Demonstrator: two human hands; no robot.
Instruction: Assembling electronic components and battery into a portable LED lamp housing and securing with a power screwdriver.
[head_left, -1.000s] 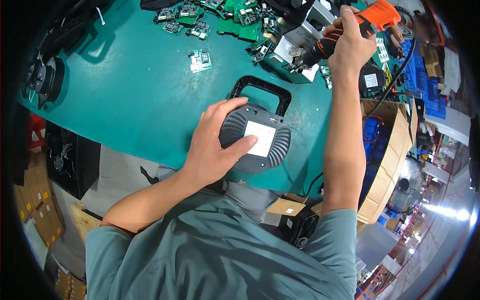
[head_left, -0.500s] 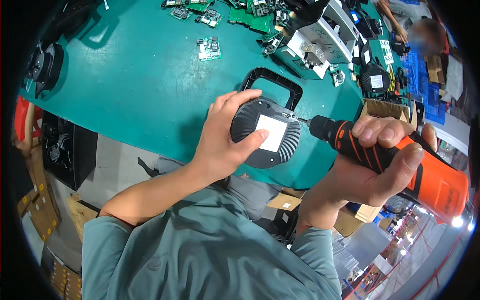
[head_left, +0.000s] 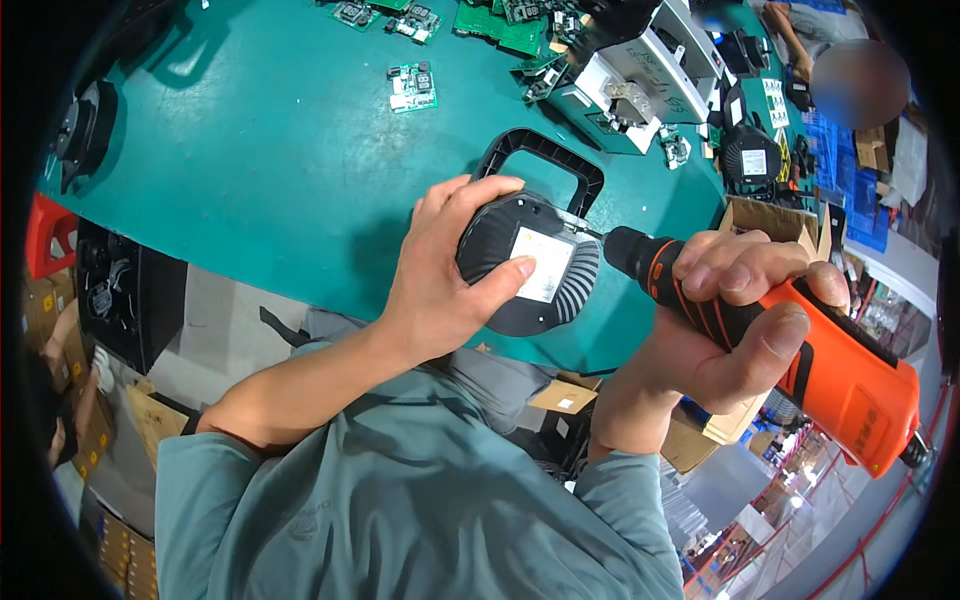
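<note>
My left hand (head_left: pixel 440 265) is wrapped round a black ribbed device housing (head_left: pixel 515 225) with a loop handle (head_left: pixel 545 145) at its far side. The thumb presses on its white label (head_left: pixel 543 263). My right hand (head_left: pixel 745 310) grips an orange and black electric screwdriver (head_left: pixel 850 385), pointed left. Its bit (head_left: pixel 590 232) reaches the right upper edge of the housing, beside the handle's base. Whether a screw sits under the tip is too small to tell.
Beyond the housing, a white metal test box (head_left: pixel 630 90) stands on the green table (head_left: pixel 290 170). Green circuit boards (head_left: pixel 413 87) lie at the back. Another black housing (head_left: pixel 750 155) and an open carton (head_left: pixel 775 225) are at right. A person (head_left: pixel 795 45) sits at far right.
The screwdriver has moved left and its chuck is nearer to the housing. My left hand keeps its hold on the housing. A person's limbs now show at the far left edge.
</note>
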